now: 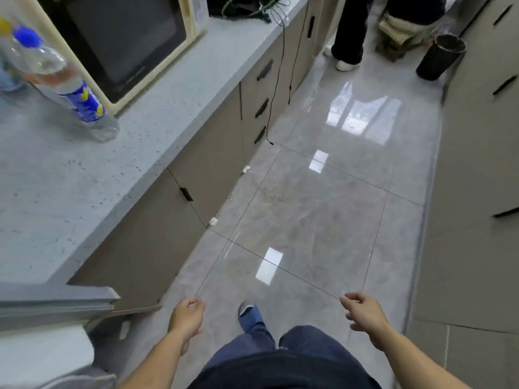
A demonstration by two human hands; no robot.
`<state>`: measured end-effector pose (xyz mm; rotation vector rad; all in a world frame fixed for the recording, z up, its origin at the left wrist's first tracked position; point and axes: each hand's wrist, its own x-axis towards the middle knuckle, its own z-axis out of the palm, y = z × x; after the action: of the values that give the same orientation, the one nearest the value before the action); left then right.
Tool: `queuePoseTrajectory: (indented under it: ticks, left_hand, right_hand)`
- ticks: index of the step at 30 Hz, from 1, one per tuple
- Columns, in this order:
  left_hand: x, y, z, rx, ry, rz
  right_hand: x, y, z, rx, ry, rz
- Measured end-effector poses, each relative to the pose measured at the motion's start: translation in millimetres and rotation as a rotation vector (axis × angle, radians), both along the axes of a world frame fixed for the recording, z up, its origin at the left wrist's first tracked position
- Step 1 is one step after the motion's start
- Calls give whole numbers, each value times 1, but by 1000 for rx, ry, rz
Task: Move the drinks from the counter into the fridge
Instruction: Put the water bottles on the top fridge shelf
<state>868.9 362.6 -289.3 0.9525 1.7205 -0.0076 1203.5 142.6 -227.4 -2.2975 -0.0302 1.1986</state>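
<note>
Head view, looking down along a narrow kitchen aisle.

Left hand (187,318): bare, low over the floor, fingers loosely curled, grasping nothing. Right hand (365,314): bare, level with the left and well apart from it, fingers relaxed and slightly spread, also released and empty.

Clear plastic bottle with blue cap and blue-and-yellow label (66,82): ribbed, transparent, standing on the surface far ahead of the left hand and to its left, blurred, leaning in the wide-angle picture. A second drink with a yellow cap (6,54) shows partly at the frame edge just beyond it; its shape cannot be made out.

Pale grey speckled stone-look surface (84,175): matte, with a thick squared front edge, running ahead on the left-hand side. Cream-framed microwave with dark glass door (123,43): boxy, rounded corners, just beside the bottle. Tangle of green and black cables (247,8) further along, with thin black leads hanging down the cabinet fronts.

Taupe flat-fronted cabinets with black bar handles (224,141) below the surface; matching fronts beyond the right hand.

Glossy grey marbled floor tiles (323,206): large, thin dark joints, bright window reflections. Between the hands, dark blue trousers and a blue shoe (251,315).

Far ahead: another person's black trouser legs and white shoes (346,35), and a black cylindrical bin (441,56).
</note>
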Motion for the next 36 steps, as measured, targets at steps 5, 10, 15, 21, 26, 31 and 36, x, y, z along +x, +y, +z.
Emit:
queuePoseTrajectory:
  ticks: [5,10,15,21,26,31,36]
  left_hand:
    - [35,38,17,55,-42,129]
    - [53,59,24,65,2,284]
    - [68,73,39,78,66,469]
    - [92,78,59,128,114,715]
    - [102,68,74,137,121,911]
    - [91,96,100,309,98,1009]
    - [61,162,146,580,-58,1026]
  right_hand:
    - [39,71,-1,-49,34,166]
    - [88,141,-17,-142,58,358]
    - [140,221,-28,-220,45,559]
    - [166,340,-30,-177,40,794]
    - [109,432,1,24,96,1006]
    - [7,493,57,315,201,1238]
    - [-94,537,114,599,267,1415]
